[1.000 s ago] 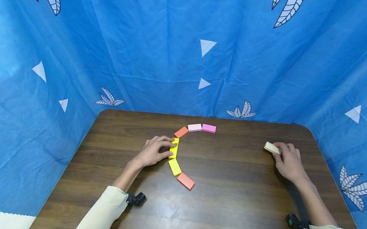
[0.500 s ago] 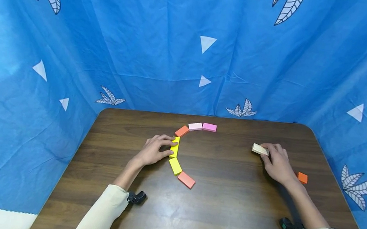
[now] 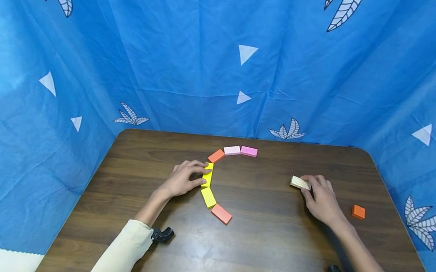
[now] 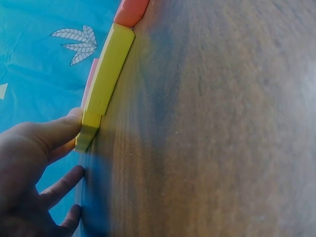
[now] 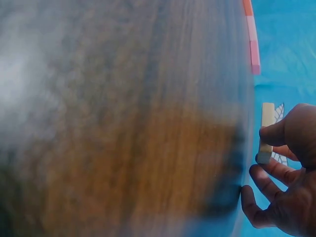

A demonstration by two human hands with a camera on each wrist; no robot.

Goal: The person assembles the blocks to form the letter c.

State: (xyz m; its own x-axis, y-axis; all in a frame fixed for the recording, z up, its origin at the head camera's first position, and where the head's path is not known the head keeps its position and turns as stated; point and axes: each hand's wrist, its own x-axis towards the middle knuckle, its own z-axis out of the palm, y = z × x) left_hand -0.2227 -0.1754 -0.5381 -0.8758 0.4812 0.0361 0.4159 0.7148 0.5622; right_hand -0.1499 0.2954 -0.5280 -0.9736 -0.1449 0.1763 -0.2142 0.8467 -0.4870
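Observation:
My left hand (image 3: 183, 179) pinches the upper yellow block (image 3: 207, 175) at its ends, thumb near the lower end and fingertips at the upper. This block lies in a curved row on the table. A second yellow block (image 3: 208, 198) and a salmon block (image 3: 221, 214) follow below it. Above it come an orange-red block (image 3: 216, 156), a pale pink block (image 3: 232, 150) and a pink block (image 3: 249, 151). On the right side, my right hand (image 3: 323, 201) holds a cream wooden block (image 3: 298, 182) between thumb and fingers; the right wrist view shows that block (image 5: 267, 116) raised off the table.
A lone orange block (image 3: 358, 212) lies at the right of the brown wooden table (image 3: 262, 247), beyond my right forearm. A blue patterned curtain (image 3: 194, 54) hangs behind the table and along both sides.
My right hand has moved left with the cream block, from the table's far right towards the row. The orange block beside the right arm has come into sight. My left hand stays still.

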